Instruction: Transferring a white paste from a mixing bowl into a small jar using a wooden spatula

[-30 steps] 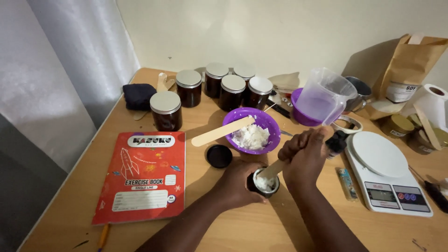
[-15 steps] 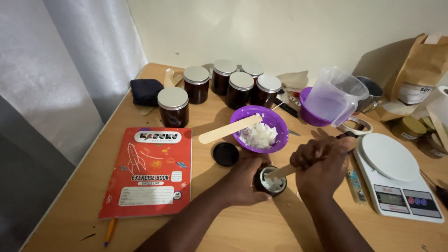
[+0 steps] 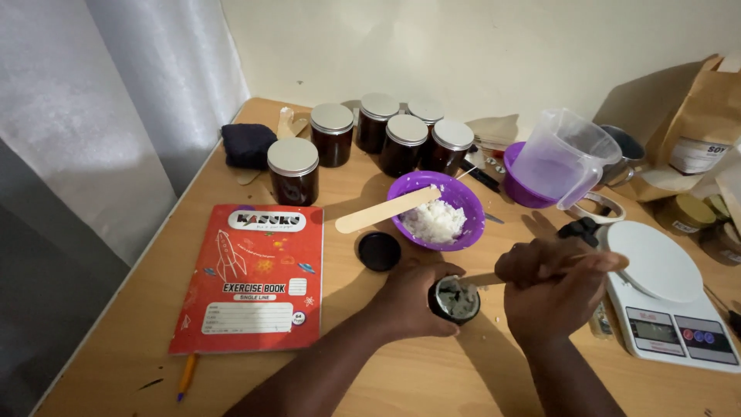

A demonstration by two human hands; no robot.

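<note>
My left hand (image 3: 417, 297) grips a small dark jar (image 3: 455, 300) standing on the wooden table (image 3: 401, 378); the jar holds pale greyish cream. My right hand (image 3: 552, 289) holds a wooden stick (image 3: 482, 279) whose tip rests at the jar's rim. Just behind the jar sits a purple bowl (image 3: 463, 202) with white flaky stuff, and a flat wooden spatula (image 3: 386, 210) lies across its left rim. The jar's black lid (image 3: 379, 251) lies to the left of my left hand.
Several dark jars with silver lids (image 3: 386, 135) stand at the back. A red exercise book (image 3: 255, 274) lies at left, a pencil (image 3: 186, 376) below it. A white kitchen scale (image 3: 668, 297), a clear measuring jug (image 3: 559, 158) and a brown paper bag (image 3: 706, 131) are at right.
The view has shifted slightly. My right hand has drawn back to the right, tilting the stick lower over the jar; my left hand keeps hold of the jar.
</note>
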